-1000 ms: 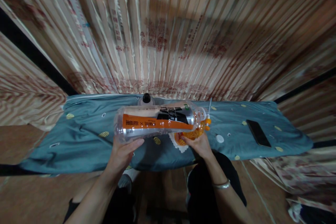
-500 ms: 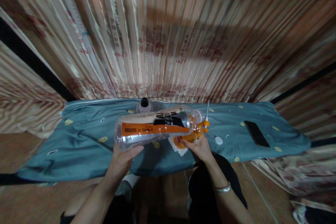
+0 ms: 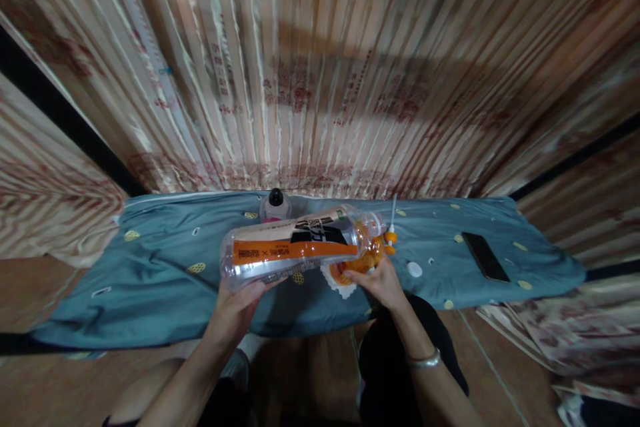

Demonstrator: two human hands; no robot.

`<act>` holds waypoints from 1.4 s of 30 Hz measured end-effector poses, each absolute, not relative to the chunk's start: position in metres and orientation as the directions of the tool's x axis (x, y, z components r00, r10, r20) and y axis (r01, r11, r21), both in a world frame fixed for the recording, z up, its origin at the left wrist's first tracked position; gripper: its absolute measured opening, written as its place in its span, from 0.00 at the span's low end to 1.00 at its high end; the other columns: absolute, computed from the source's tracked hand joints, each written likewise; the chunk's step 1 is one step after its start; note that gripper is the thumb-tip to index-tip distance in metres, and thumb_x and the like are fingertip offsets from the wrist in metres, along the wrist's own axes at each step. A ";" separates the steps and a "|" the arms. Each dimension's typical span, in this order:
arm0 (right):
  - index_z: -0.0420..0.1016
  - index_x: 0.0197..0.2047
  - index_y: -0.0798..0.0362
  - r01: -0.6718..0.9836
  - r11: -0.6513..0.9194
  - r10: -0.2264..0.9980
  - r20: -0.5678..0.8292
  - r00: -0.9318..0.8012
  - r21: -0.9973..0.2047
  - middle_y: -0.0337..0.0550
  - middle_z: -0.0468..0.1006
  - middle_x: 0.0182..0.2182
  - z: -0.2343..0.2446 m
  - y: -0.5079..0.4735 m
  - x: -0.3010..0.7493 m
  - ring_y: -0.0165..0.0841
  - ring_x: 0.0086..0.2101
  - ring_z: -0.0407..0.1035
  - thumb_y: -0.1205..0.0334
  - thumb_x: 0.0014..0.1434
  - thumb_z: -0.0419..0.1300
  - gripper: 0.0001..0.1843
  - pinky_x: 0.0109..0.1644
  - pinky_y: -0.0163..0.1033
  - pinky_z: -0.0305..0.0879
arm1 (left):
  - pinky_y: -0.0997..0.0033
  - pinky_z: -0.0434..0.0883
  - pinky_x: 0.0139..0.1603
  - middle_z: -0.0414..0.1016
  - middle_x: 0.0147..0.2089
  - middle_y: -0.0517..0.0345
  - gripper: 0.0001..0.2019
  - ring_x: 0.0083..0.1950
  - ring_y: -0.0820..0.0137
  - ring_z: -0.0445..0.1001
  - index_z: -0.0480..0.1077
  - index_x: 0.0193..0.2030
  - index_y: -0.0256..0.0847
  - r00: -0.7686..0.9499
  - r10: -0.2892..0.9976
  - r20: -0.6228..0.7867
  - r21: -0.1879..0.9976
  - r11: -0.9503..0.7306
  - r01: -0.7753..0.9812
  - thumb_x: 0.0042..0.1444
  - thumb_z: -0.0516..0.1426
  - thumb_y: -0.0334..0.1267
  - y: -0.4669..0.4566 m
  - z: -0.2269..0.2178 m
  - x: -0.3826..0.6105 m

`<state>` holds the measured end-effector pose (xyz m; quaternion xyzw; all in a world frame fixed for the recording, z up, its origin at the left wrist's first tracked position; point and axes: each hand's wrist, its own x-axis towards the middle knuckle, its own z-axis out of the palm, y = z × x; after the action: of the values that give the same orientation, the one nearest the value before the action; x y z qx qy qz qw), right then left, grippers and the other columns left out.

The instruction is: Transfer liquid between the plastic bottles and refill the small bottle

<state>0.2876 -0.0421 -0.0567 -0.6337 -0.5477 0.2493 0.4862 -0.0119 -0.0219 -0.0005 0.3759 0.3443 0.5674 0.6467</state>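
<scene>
My left hand (image 3: 243, 300) grips the base end of a large clear plastic bottle (image 3: 290, 247) with an orange, black and silver label. The bottle lies almost level, its neck to the right and slightly raised. My right hand (image 3: 380, 283) is closed around a see-through orange bottle (image 3: 371, 257), partly hidden behind the clear bottle's neck. The clear bottle's mouth is close above the orange one; whether they touch I cannot tell. A scalloped white piece (image 3: 343, 289) shows under the orange bottle. Just right lies an orange pump head (image 3: 391, 238) with a pale tube.
Blue patterned cloth (image 3: 165, 280) covers the narrow surface. At the back stands a small bottle with a black cap (image 3: 275, 197). A white round cap (image 3: 414, 269) and a black phone (image 3: 485, 257) lie to the right. A pleated curtain (image 3: 320, 133) hangs behind.
My left thumb and fingers have shifted a little along the clear bottle's underside. The clear bottle has moved slightly down; my right hand keeps nearly the same place.
</scene>
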 end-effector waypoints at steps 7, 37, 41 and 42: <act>0.81 0.47 0.47 0.492 -0.006 0.928 0.179 0.328 -0.870 0.49 0.90 0.43 -0.042 -0.040 0.288 0.55 0.44 0.85 0.39 0.42 0.79 0.33 0.53 0.59 0.82 | 0.42 0.85 0.51 0.87 0.50 0.45 0.37 0.52 0.44 0.85 0.78 0.60 0.44 0.106 0.993 -0.042 0.858 0.090 -0.506 0.41 0.76 0.47 -0.027 -0.007 -0.010; 0.78 0.53 0.51 0.416 0.074 0.930 0.214 0.300 -0.906 0.54 0.88 0.46 -0.062 -0.039 0.292 0.55 0.50 0.83 0.34 0.39 0.80 0.44 0.59 0.62 0.78 | 0.57 0.85 0.44 0.82 0.60 0.46 0.51 0.49 0.52 0.85 0.63 0.72 0.50 0.084 0.995 0.055 0.893 -0.011 -0.450 0.40 0.78 0.41 -0.040 -0.031 -0.014; 0.77 0.54 0.51 0.370 0.053 0.938 0.173 0.299 -0.927 0.57 0.87 0.50 -0.069 -0.039 0.294 0.56 0.52 0.82 0.34 0.38 0.81 0.46 0.61 0.63 0.77 | 0.61 0.85 0.41 0.81 0.59 0.48 0.57 0.47 0.54 0.85 0.60 0.73 0.52 0.090 0.993 0.076 0.893 -0.028 -0.449 0.34 0.80 0.36 -0.040 -0.035 -0.011; 0.77 0.53 0.51 0.364 0.046 0.941 0.163 0.298 -0.930 0.57 0.87 0.50 -0.071 -0.039 0.294 0.56 0.52 0.82 0.35 0.38 0.81 0.46 0.61 0.63 0.77 | 0.62 0.85 0.41 0.80 0.60 0.48 0.58 0.47 0.55 0.85 0.60 0.73 0.52 0.082 0.993 0.082 0.897 -0.038 -0.439 0.34 0.80 0.35 -0.039 -0.037 -0.011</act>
<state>0.2944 -0.0389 -0.0710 -0.6287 -0.5187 0.2861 0.5038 -0.0106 -0.0393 -0.0371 0.4142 0.3343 0.5893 0.6078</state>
